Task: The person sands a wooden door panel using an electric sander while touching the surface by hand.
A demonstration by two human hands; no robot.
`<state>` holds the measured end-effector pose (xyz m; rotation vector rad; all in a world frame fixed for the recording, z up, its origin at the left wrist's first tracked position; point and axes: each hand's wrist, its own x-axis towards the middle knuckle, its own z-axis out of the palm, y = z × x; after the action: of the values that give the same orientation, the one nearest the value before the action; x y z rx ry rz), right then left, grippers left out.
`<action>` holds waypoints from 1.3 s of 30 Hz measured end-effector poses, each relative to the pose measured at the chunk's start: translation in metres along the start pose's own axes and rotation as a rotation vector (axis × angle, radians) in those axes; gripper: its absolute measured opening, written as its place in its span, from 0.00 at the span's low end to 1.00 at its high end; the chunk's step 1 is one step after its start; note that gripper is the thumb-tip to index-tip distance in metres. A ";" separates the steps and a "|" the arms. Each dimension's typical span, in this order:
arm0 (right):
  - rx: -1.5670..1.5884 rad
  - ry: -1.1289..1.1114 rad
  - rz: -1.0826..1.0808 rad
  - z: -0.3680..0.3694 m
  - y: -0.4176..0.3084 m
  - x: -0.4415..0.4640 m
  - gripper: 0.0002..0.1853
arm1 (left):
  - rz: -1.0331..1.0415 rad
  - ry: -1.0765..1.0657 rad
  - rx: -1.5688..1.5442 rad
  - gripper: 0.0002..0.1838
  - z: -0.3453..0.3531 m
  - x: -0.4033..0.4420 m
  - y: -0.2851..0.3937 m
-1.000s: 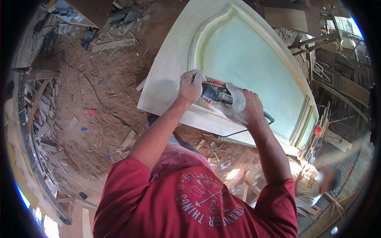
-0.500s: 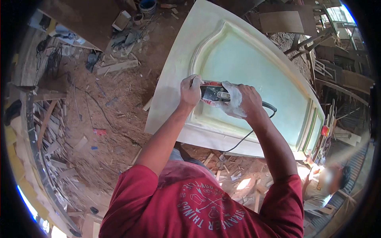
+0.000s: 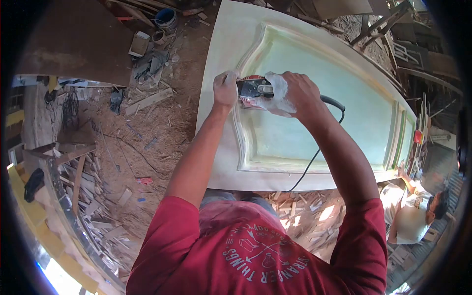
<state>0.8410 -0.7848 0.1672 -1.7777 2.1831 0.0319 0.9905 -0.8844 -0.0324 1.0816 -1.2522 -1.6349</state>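
Note:
A red and black power sander (image 3: 252, 89) sits over the curved moulding at the left part of a pale, whitish-green panelled door (image 3: 319, 113). My left hand (image 3: 225, 90) is closed around the sander's front end, thumb on top. Gripping its rear end is my right hand (image 3: 301, 93), with white, crumpled, plastic-like material between the palm and the tool. A thick black cord (image 3: 334, 102) leaves the sander's rear, loops down and passes over the door's near edge. The sander's underside is hidden from view.
At the door's far right end, a co-worker (image 3: 412, 211) reaches a hand to its edge. Wood scraps (image 3: 150, 101) and shavings cover the floor. A blue bucket (image 3: 166, 18) stands at the back left, near a large brown board (image 3: 73, 44). Timber lies piled at the lower left.
Both my hands and the sander have moved up and left in view, onto the curved moulding. The whole view has also shifted, and the door appears turned. Both hands keep their grip.

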 end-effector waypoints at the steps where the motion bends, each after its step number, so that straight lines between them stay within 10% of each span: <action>1: 0.004 -0.036 0.016 -0.004 0.002 0.008 0.40 | -0.007 -0.013 -0.035 0.17 0.001 0.008 -0.002; 15: 0.078 -0.036 0.140 -0.024 0.036 0.061 0.31 | -0.057 -0.242 0.051 0.18 0.030 0.107 -0.003; 33: 0.053 0.076 -0.008 0.013 -0.014 0.001 0.32 | -0.147 -0.070 -0.104 0.18 -0.017 -0.015 0.008; 39: 0.087 -0.285 0.229 -0.030 0.001 0.053 0.38 | -0.106 -0.174 -0.129 0.17 0.007 0.059 0.001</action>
<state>0.8242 -0.8420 0.1817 -1.3749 2.1310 0.2250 0.9655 -0.9376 -0.0400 0.9574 -1.1968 -1.8972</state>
